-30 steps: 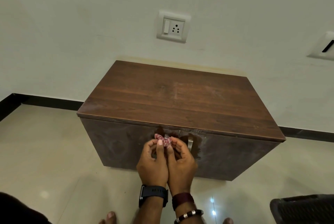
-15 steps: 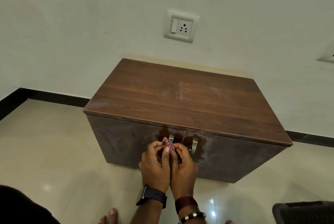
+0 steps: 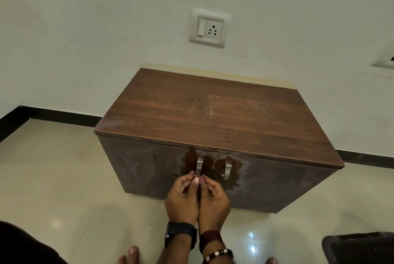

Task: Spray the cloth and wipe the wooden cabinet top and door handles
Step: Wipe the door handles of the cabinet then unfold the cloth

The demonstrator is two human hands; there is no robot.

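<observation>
left hand (image 3: 181, 196) + right hand (image 3: 214, 197): pressed together, fingers curled, pinching cloth (image 3: 197, 178) | cloth mostly hidden | left handle (image 3: 199, 165) bottom end covered | feet cut off

Pale wall (image 3: 85, 29) carrying a white switch-and-socket plate (image 3: 210, 27), black skirting (image 3: 53, 115) along its base. Glossy beige tiled floor (image 3: 53, 178) catching ceiling light reflections. Dark woven object, possibly a basket (image 3: 360, 246), at lower right.

Cabinet top (image 3: 213, 118) matt wood grain, streaky; handles (image 3: 199, 165) brushed metal; floor (image 3: 64, 178) glossy tile.
</observation>
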